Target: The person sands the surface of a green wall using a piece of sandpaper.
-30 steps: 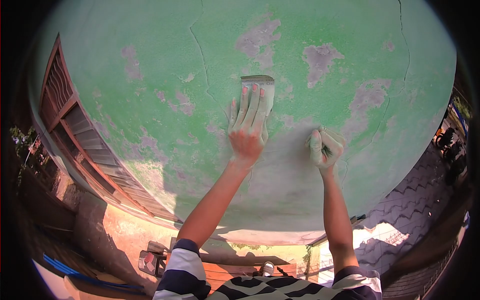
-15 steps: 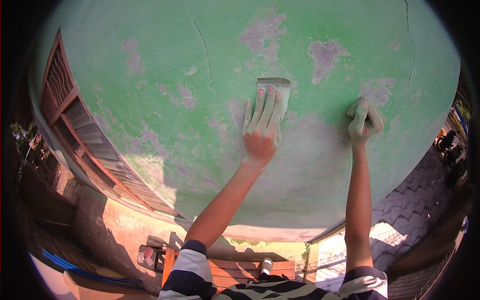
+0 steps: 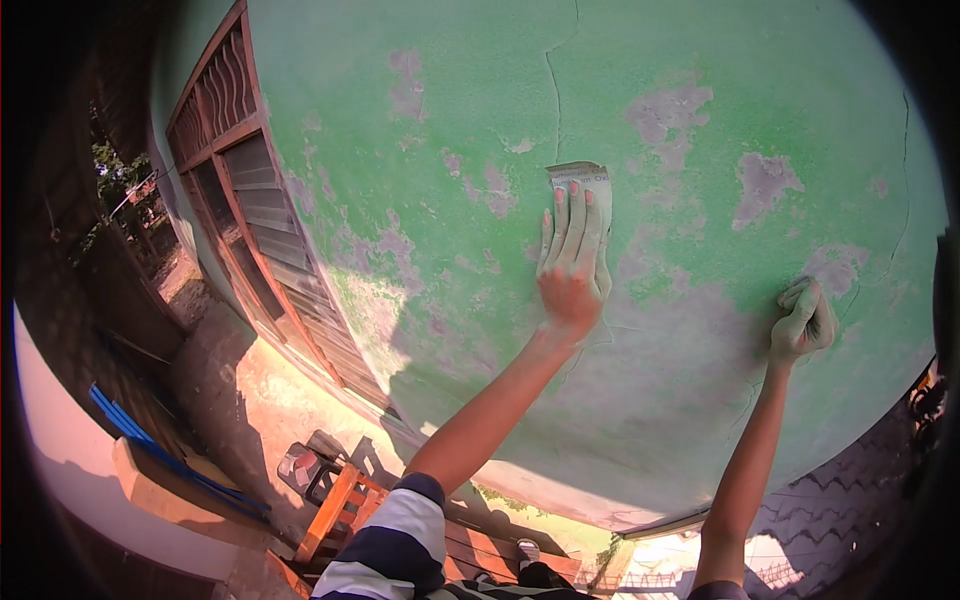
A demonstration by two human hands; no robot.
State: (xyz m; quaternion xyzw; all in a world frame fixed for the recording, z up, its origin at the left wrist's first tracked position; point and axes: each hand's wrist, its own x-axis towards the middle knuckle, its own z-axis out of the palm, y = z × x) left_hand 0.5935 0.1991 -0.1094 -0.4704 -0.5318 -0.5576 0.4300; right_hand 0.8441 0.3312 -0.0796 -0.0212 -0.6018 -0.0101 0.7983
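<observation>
My left hand (image 3: pixel 572 285) lies with fingers stretched over a piece of sandpaper (image 3: pixel 595 180), pressing it flat against the green wall (image 3: pixel 480 90). Printed lettering shows along the sheet's top edge, just below a long thin crack. Pale dust coats the fingers of both hands. Farther right, my right hand (image 3: pixel 806 318) is closed in a fist against the wall, under a bare grey patch (image 3: pixel 838 266); whatever it may hold is hidden. Several other patches of peeled paint mark the wall around my hands.
At left is a brown wooden window frame (image 3: pixel 222 147) with slatted panes. Below me stand a wooden bench (image 3: pixel 490 548) and a dark chair-like object (image 3: pixel 308 470). Blue pipes (image 3: pixel 150 440) lie at far left. Patterned paving (image 3: pixel 830 510) extends at lower right.
The view has turned left, so the wall appears shifted right. My left hand has slid the sandpaper leftward on the wall, closer to the crack. My right fist stays by the same grey patch.
</observation>
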